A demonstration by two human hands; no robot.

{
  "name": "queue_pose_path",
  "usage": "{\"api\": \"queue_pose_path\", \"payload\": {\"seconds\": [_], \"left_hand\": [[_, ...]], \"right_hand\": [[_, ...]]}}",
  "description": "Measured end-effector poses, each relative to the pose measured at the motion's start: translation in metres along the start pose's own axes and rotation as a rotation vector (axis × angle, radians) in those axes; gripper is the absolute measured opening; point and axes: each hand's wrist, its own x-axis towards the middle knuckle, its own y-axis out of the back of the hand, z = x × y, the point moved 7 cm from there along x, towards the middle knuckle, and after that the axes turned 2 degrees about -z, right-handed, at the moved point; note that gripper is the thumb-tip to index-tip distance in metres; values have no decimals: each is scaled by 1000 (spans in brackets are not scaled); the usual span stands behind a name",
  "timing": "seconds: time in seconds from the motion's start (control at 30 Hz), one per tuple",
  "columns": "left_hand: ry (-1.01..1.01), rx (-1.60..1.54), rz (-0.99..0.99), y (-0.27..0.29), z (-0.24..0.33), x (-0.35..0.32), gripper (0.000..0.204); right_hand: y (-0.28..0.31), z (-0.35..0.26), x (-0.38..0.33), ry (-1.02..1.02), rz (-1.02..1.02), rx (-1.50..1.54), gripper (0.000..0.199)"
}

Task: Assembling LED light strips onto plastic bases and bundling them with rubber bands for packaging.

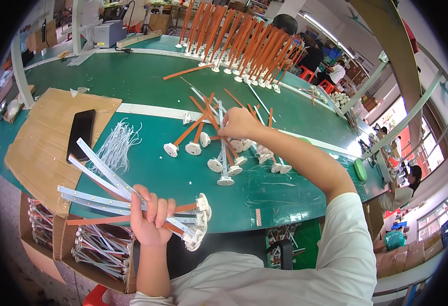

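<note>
My left hand [151,217] is closed round a bundle of LED strips [94,200], some showing pale faces with small yellowish LEDs, others orange-brown backs. White round bases [202,219] cluster at the bundle's right end. Farther off and to the right, my right hand [238,123] has its fingers pinched at an LED strip [223,148] in a loose pile on the green table [168,178]. The fingertips partly hide where they grip. Around that hand, several more strips lie crossed, their white bases [193,148] toward me.
Upright orange-brown strips [234,43] stand in rows at the back. Left of the pile lie thin white ties [119,148] and a black phone [82,130] on cardboard [35,137]. Boxes of strips [99,255] sit below the left edge. Metal posts [21,71] flank the table.
</note>
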Motion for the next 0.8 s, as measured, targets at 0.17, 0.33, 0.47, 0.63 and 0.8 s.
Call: {"api": "queue_pose_path", "payload": {"seconds": [0.17, 0.33, 0.47, 0.63, 0.8], "left_hand": [[13, 8, 10, 3, 0, -1, 30], [18, 17, 16, 1, -1, 0, 29], [11, 24, 22, -1, 1, 2, 29], [3, 19, 31, 0, -1, 1, 29], [18, 40, 35, -3, -4, 0, 29]], "right_hand": [[-1, 7, -4, -118, -17, 217, 30], [7, 13, -9, -251, -35, 480, 29], [2, 24, -3, -181, -156, 347, 31], [8, 23, -18, -51, -351, 117, 38], [37, 28, -61, 104, -372, -69, 38]]}}
